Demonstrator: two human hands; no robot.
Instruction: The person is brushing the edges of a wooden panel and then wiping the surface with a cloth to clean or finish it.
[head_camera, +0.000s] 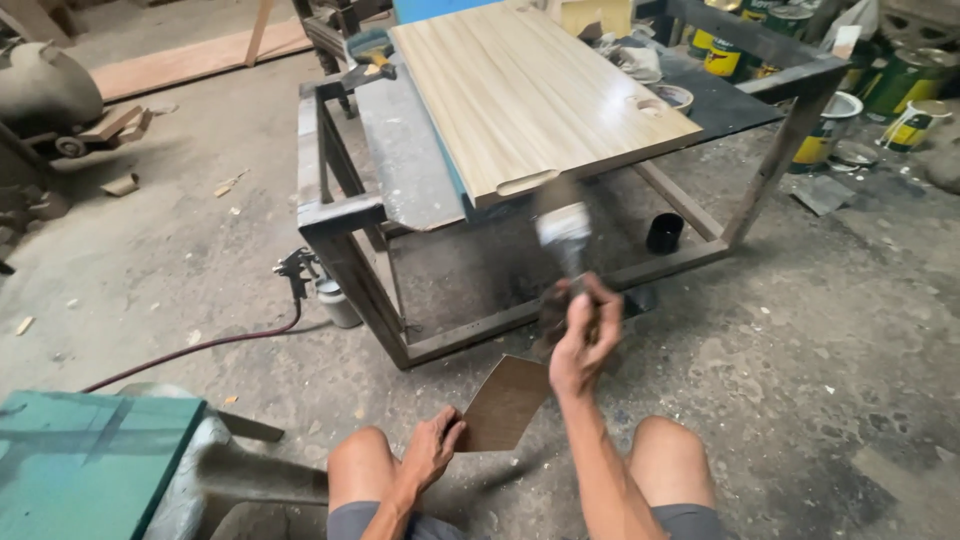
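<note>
From the head cam, the right hand (583, 335) is clamped round a paintbrush (566, 240) pointing bristles-up toward the wood panel (535, 95) just beyond, while the left hand (432, 450), nearer the knees, pinches a brown sheet (505, 402) on the floor.

The person wears grey shorts (690, 522), with bare knees, bare forearms and no gloves.

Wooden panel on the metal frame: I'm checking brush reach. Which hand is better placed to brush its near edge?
Probably the right hand: it grips the paintbrush, raised just below the wooden panel. The left hand holds sandpaper low.
</note>
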